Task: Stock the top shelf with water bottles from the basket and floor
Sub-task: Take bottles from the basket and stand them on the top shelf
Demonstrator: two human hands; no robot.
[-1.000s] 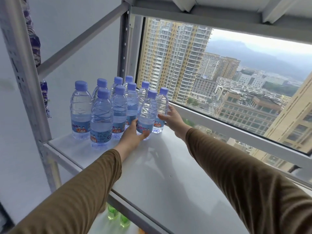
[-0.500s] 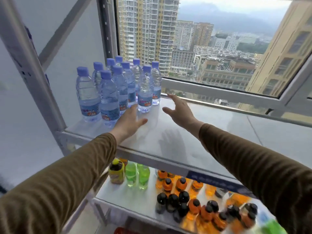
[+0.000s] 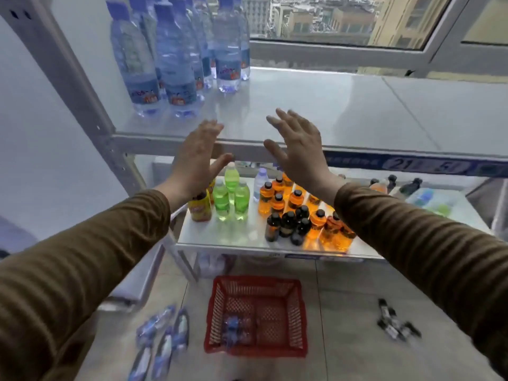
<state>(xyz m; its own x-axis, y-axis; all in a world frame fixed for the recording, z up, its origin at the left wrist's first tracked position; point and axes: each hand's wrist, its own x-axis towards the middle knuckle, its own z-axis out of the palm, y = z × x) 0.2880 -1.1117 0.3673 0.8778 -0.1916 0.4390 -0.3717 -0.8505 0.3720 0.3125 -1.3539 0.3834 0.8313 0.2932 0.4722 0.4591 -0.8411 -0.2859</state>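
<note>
Several water bottles point(image 3: 176, 59) with blue caps and labels stand grouped at the left end of the top shelf point(image 3: 343, 111). My left hand point(image 3: 196, 158) and my right hand point(image 3: 298, 149) hover open and empty in front of the shelf's front edge, fingers spread. Down on the floor sits a red basket point(image 3: 257, 292) with a few water bottles point(image 3: 235, 325) lying in its left side. More water bottles point(image 3: 165, 336) lie loose on the floor to the left of the basket.
The lower shelf point(image 3: 233, 237) carries green bottles point(image 3: 231, 199), orange drinks point(image 3: 297, 213) and a yellow bottle point(image 3: 200, 209). Small dark bottles point(image 3: 394, 323) lie on the floor at right. A window frame point(image 3: 343, 50) runs behind the top shelf.
Both hands have let go of the bottles on the top shelf and drawn back past its front edge. My view has tilted down, bringing the floor and red basket into sight.
</note>
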